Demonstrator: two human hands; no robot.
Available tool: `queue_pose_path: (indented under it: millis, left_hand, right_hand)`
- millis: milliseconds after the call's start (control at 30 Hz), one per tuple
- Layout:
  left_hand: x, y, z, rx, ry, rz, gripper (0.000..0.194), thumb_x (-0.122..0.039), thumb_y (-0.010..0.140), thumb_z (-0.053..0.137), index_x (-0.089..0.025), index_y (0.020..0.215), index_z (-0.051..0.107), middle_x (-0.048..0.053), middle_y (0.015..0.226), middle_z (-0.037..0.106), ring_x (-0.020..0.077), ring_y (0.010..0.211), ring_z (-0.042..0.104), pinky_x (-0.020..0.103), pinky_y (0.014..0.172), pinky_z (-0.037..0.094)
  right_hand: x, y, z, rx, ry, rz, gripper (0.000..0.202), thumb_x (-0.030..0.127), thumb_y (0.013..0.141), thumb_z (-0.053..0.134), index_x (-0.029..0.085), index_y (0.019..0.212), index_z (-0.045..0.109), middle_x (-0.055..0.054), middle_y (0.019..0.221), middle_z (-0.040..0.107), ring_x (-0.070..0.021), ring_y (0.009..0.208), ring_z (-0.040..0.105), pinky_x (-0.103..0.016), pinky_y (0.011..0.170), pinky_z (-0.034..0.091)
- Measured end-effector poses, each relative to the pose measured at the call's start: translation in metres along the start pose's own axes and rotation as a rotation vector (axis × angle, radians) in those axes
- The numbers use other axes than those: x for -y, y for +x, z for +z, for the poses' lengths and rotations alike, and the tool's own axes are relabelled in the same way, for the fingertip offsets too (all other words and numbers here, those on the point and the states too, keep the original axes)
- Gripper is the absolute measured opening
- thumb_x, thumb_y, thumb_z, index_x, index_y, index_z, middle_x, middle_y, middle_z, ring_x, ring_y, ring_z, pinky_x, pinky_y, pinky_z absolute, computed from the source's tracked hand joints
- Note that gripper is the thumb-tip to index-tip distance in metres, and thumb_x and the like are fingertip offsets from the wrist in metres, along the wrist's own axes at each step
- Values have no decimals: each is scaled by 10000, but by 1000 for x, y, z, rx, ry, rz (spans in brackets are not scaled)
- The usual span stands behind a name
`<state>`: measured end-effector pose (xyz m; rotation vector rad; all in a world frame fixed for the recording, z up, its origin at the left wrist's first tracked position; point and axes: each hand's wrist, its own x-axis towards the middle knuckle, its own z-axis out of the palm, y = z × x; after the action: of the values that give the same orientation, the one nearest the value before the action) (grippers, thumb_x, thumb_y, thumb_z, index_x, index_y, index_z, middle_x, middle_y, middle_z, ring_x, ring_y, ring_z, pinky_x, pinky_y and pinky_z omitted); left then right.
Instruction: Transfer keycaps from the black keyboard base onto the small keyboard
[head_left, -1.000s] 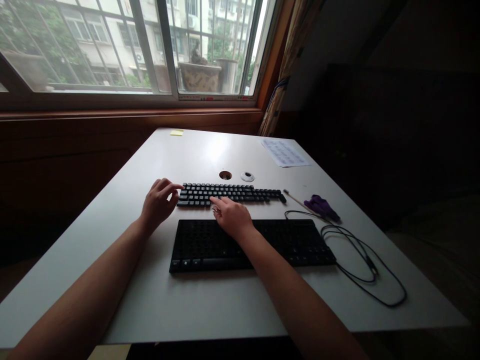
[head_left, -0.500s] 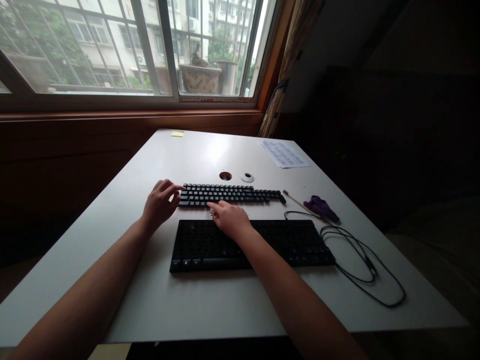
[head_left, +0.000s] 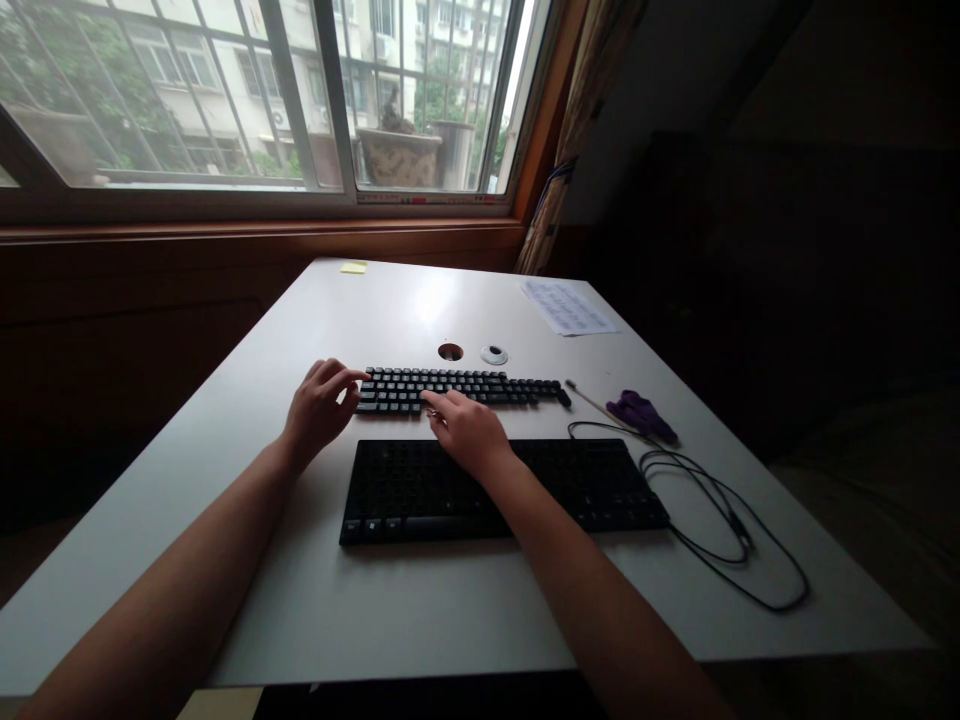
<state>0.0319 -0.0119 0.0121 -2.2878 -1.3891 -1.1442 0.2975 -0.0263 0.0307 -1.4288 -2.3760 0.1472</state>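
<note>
Rows of loose black keycaps [head_left: 465,386] lie on the white desk, laid out like a keyboard. My left hand [head_left: 322,405] is at their left end, its index finger stretched to the upper left caps and the thumb apart. My right hand [head_left: 469,430] reaches over the keyboard base, its index finger touching the lower rows of caps; nothing is seen held in it. Nearer to me lies the black keyboard base [head_left: 450,525], whose key area looks bare of caps except for a few along the bottom row. My right forearm crosses above it.
A coiled black cable [head_left: 720,520] lies at the right, beside a purple cloth [head_left: 641,415] and a thin brush [head_left: 596,402]. Farther back are printed papers [head_left: 571,307], a yellow note [head_left: 353,268], a desk hole [head_left: 451,352] and a white ring [head_left: 494,355].
My right hand has moved slightly right and away from me, its fingertip now higher on the keycap rows. My left hand has stayed in place.
</note>
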Motion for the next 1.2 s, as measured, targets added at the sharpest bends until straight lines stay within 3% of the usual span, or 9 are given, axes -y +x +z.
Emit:
queue_pose_path:
  millis: [167,333,467,567,700,1033,1200]
  left_hand:
    - [-1,0,0,13,-42,42,203,-129,860,526,-204,983,668,43,847,554,196,807,531,333,743,470]
    - [-10,2,-1,105,-128,168,162,-132,848,554,-203,953,656,53,867,577,189,824,542,319,736,477]
    - [-29,4,-4,248,-187,256,135,-134,846,525,-196,894,635,58,884,588,162,777,548,277,681,454]
    - [-45,5,-8,423,-189,314,108,-137,831,498,-190,777,576,16,774,553,119,608,478,247,569,379]
    - [-54,8,-12,583,-218,363,97,-155,781,509,-189,690,510,-6,697,515,112,545,446,255,530,327]
    - [-56,11,-13,609,-249,370,120,-149,754,504,-186,639,500,-8,668,523,109,516,443,264,507,292]
    - [-56,12,-12,622,-234,376,124,-158,765,503,-187,645,496,-2,671,529,113,521,447,261,514,297]
  right_hand:
    - [-17,2,-25,-277,236,-49,338,292,979,412,161,1184,646,-101,1052,648,-204,966,616,-306,913,459]
    - [-13,-15,-56,-367,363,-77,330,328,998,386,167,952,670,-83,940,599,-199,937,588,-333,912,446]
    - [-3,-43,-67,-224,461,-88,320,356,998,403,184,854,631,-32,808,589,-160,783,584,-288,763,455]
    - [2,-62,-67,-79,568,-26,307,396,987,443,193,833,615,26,632,563,-117,586,554,-242,613,428]
    - [4,-76,-63,15,657,35,327,423,962,498,190,753,594,54,507,535,-90,443,513,-213,513,396]
    - [12,-78,-49,71,548,-41,277,374,934,541,198,725,589,40,528,574,-84,456,508,-199,506,380]
    - [2,-85,-42,75,747,117,295,418,939,518,196,761,598,29,546,612,-102,459,581,-195,494,438]
